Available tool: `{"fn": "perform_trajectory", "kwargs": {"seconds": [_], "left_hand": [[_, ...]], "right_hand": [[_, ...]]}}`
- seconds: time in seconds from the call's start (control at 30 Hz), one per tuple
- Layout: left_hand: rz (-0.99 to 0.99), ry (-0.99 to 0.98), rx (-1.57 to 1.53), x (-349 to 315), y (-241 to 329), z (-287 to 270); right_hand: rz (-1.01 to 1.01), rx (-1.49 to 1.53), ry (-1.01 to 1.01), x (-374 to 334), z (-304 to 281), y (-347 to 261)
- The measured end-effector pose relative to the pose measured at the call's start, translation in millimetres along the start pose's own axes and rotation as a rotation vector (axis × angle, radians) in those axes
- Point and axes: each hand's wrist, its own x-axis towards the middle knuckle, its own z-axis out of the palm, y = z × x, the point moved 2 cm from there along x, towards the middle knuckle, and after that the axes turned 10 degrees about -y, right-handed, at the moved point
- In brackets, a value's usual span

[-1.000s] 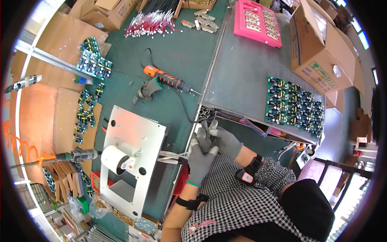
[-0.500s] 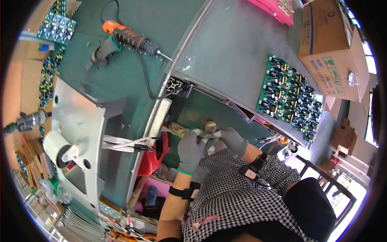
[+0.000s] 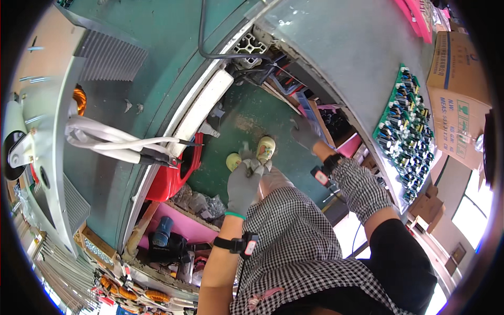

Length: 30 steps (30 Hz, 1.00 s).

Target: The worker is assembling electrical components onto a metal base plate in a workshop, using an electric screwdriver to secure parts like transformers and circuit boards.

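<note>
My left hand (image 3: 243, 186), in a grey glove with a green cuff, is in front of my lap above the shoes. Its fingers are bent together around something small and greyish that I cannot make out. My right hand (image 3: 305, 133), gloved in grey too, is stretched forward and right, apart from the left. Its fingers are somewhat blurred and extended, with nothing visible in them. Closest to it is a blue bin (image 3: 313, 116) on the shelf below the right-hand bench.
Left, a white metal housing (image 3: 55, 136) with thick white cables (image 3: 118, 144) stands on the green bench. A red container (image 3: 176, 176) is beneath its edge. Circuit boards (image 3: 407, 131) and a cardboard box (image 3: 458, 100) are on the right bench. Yellowish shoes (image 3: 266, 148) show on the floor.
My hands, together half a second ago, have parted. The right has moved outward toward the shelf; the left stays before my lap. The view has shifted, and the orange power tool has left it.
</note>
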Motion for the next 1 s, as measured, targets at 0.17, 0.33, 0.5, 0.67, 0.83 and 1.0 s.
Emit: {"fn": "perform_trajectory", "kwargs": {"seconds": [0.17,0.33,0.5,0.67,0.83,1.0], "left_hand": [[-0.145,-0.094,-0.037,4.0,-55.5,-8.1],[-0.070,0.014,-0.160,-6.9,-112.6,-30.2],[-0.249,-0.032,-0.413,-8.6,-116.9,-36.9],[-0.237,-0.029,-0.490,-8.2,-118.4,-41.5],[-0.265,-0.136,-0.800,-9.8,-88.9,-38.3],[-0.204,-0.241,-0.965,-18.5,-72.7,-33.7]], "right_hand": [[-0.086,-0.952,0.289,75.7,-19.6,3.6],[-0.009,-1.258,0.031,86.3,-14.9,32.1],[-0.145,-1.297,0.074,54.6,7.0,57.3],[-0.202,-1.209,0.018,26.9,20.0,57.7],[-0.139,-1.025,0.170,14.5,31.4,58.4],[-0.330,-0.087,0.121,-48.7,15.6,-32.4]]}}
